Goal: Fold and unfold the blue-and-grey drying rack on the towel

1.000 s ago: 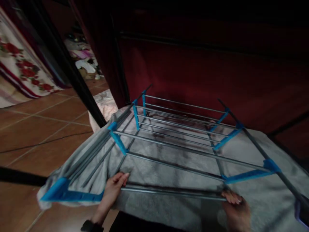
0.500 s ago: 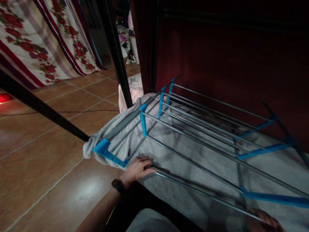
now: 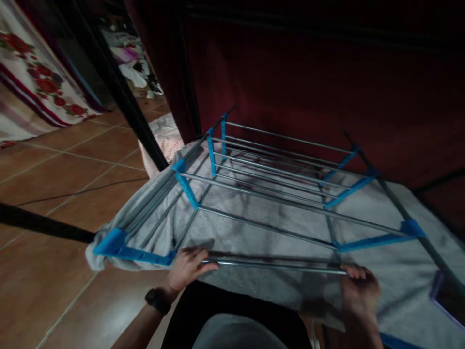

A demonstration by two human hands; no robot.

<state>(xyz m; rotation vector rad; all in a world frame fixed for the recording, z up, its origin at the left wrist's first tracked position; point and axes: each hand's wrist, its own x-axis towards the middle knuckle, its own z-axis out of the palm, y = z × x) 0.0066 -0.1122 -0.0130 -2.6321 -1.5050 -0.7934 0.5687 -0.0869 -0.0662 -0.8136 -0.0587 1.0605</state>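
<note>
A rack of grey metal tubes with blue plastic joints [image 3: 189, 190] lies on a grey blanket [image 3: 250, 232] in front of me. Its nearest metal tube [image 3: 272, 264] runs crosswise close to my lap. My left hand [image 3: 189, 265], with a dark watch on the wrist, is closed around the left end of that tube. Around the right end my right hand [image 3: 359, 286] is closed too. A blue bracket [image 3: 134, 252] sits just left of my left hand, and another blue bracket [image 3: 378, 241] lies beyond my right hand.
A dark red panel [image 3: 290, 92] rises behind the rack. Dark posts [image 3: 119, 87] stand at the left. A cable [image 3: 87, 191] crosses the tiled floor [image 3: 58, 213]. A flowered curtain [image 3: 39, 72] hangs at the far left. A dark object with a purple edge [image 3: 446, 300] lies at right.
The view has swung to the right, so the rack sits further left. My right hand, at the bottom edge before, now shows fully on the tube. Both hands keep their grip.
</note>
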